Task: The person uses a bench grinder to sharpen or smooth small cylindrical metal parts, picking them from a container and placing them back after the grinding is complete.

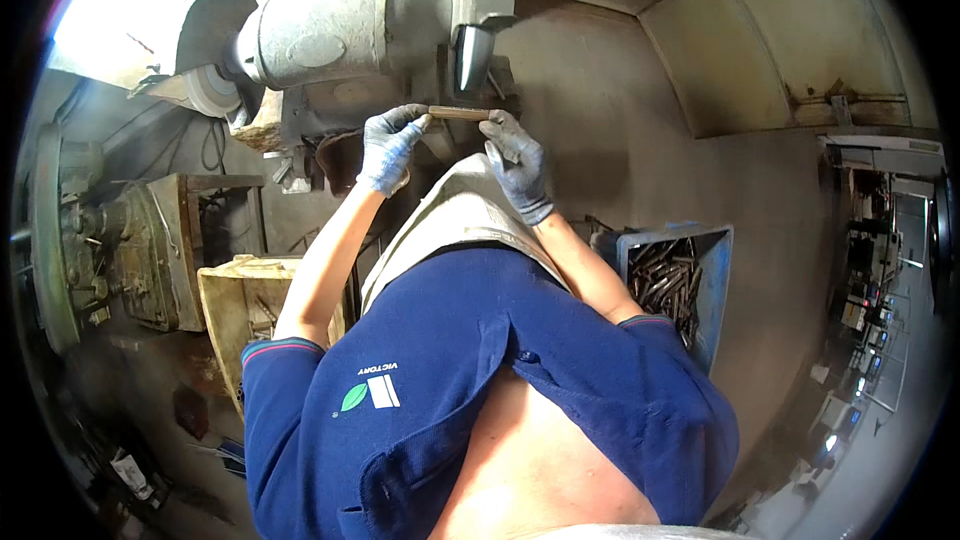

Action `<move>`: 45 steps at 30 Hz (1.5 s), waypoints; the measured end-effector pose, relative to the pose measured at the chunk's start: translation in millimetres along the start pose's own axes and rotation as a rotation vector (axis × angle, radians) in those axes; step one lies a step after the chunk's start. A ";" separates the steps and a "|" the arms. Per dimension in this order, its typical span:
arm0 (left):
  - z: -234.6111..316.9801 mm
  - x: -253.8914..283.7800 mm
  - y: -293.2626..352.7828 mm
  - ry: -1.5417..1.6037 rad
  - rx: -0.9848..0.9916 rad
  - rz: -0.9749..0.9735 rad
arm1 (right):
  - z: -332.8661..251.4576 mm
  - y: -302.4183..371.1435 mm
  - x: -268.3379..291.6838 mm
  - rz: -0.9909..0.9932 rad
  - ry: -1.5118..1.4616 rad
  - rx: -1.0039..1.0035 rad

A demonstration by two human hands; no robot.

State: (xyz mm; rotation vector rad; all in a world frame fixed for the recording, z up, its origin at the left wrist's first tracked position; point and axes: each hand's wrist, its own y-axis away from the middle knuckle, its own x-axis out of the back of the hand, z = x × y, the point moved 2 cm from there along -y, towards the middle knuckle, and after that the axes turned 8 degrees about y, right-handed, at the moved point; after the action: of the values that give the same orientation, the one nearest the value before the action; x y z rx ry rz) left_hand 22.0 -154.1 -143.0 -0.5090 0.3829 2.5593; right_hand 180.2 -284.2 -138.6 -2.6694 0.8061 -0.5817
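Observation:
Both my hands wear grey-blue work gloves and hold a short brown metal bar (458,113) level between them. My left hand (388,148) pinches its left end, and the fingers of my right hand (517,162) close on its right end. The bar is just below the right wheel (473,60) of a grey bench grinder (320,28), with a small gap visible between them. On the grinder's left side is a second, pale wheel (212,90) under a dark round guard.
A blue crate (720,280) full of dark metal pieces stands at my right. To my left is a yellowish bin (215,310) with a few pieces inside. Old green machinery (130,250) stands farther left. A metal panelled box (760,40) is at the upper right.

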 end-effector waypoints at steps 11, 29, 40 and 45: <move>48.4 -22.6 44.3 -0.082 -0.104 -0.155 | -78.1 4.9 33.0 0.028 0.342 0.436; -50.1 -23.6 -56.1 -0.023 0.090 0.021 | 54.1 -24.8 12.2 0.097 -0.084 -0.197; -41.7 6.2 -58.1 -0.148 0.043 0.141 | 62.4 -26.0 -24.6 0.100 -0.271 -0.325; -24.9 10.8 -45.3 -0.127 0.078 0.110 | 59.1 -20.4 -26.1 0.028 -0.256 -0.246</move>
State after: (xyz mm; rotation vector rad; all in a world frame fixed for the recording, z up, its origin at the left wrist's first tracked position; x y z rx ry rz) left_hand 43.9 -120.6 -177.5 -0.3034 0.4749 2.6527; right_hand 196.7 -243.4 -190.2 -2.8667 0.8869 -0.1342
